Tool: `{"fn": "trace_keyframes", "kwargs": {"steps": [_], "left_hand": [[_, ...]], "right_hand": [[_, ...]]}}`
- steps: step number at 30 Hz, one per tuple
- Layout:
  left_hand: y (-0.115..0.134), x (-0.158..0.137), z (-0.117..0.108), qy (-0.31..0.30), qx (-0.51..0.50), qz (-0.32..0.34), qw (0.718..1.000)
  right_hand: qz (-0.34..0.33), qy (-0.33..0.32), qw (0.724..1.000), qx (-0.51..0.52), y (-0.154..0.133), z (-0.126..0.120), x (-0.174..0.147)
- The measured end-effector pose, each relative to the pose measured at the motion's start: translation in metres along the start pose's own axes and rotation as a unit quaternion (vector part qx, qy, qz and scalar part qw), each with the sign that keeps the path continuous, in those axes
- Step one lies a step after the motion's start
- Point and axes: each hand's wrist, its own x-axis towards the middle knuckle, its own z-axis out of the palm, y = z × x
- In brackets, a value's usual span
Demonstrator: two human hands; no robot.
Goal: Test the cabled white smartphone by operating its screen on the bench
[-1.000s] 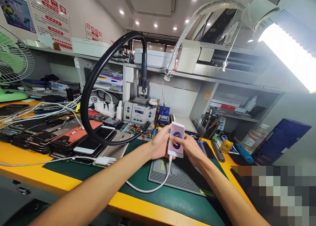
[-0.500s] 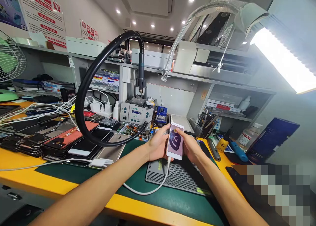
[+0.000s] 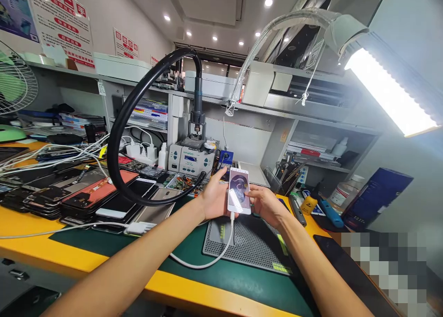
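A white smartphone (image 3: 238, 190) with a lit screen stands tilted up above the bench, facing me. My left hand (image 3: 215, 196) is closed round its left side, with the thumb reaching up along the edge and the fingers behind it. Fingertips of my right hand (image 3: 268, 205) are at the screen's right edge; that hand's fingers are partly bent and apart, not wrapped round the phone. A white charging cable (image 3: 221, 258) is plugged into the phone's bottom end and loops down over a grey perforated pad (image 3: 249, 248) on the green mat (image 3: 194, 280).
Stacked phones and screens (image 3: 79, 192) crowd the left side. A hot-air station (image 3: 190, 160) with a thick black hose (image 3: 116, 123) stands behind. A bright lamp (image 3: 391, 91) hangs at right, above a bottle (image 3: 346, 192) and a blue box (image 3: 377, 199).
The phone and my left hand have shifted slightly left and up. My right hand has loosened from the phone's right side, its fingertips moving from mid-screen to the right edge.
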Motion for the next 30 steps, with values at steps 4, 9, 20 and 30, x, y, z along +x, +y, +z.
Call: {"fn": "trace_keyframes", "kwargs": {"steps": [4, 9, 20, 30], "left_hand": [[0.001, 0.002, -0.004, -0.004, 0.001, 0.006, 1.0], [-0.003, 0.004, -0.007, 0.001, -0.002, 0.003, 1.0], [-0.012, 0.005, -0.001, 0.006, 0.047, -0.005, 0.999], [-0.013, 0.002, 0.008, 0.011, 0.07, -0.005, 0.997]], "right_hand": [[-0.018, -0.039, 0.999, -0.017, 0.001, -0.002, -0.002], [-0.022, -0.044, 0.998, -0.044, 0.005, 0.001, -0.001], [-0.019, 0.069, 0.992, -0.1, 0.016, 0.008, 0.004], [0.021, 0.136, 0.989, -0.053, 0.013, 0.003, 0.01]]}}
